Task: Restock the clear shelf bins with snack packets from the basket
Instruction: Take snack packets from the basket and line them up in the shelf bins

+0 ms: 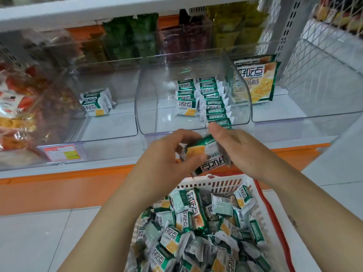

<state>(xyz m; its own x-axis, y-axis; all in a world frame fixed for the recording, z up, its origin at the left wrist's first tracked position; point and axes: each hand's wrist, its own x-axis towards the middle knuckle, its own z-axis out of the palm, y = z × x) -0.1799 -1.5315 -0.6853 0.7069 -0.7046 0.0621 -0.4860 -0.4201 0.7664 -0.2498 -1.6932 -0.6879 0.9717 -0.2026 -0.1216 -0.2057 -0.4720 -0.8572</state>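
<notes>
White slotted plastic basket bottom centre, heaped with green-white snack packets | clear plastic shelf bin above it, two rows of the same packets inside | left hand fingers curled round left end of held packets, thumb on front | right hand grips right end, just before bin lip

- Basket: white slotted plastic, heaped with loose green-and-white packets.
- Stack: same packets, tilted, gripped by left hand and right hand above basket rim.
- Middle bin: clear, two rows of packets inside, toward right.
</notes>
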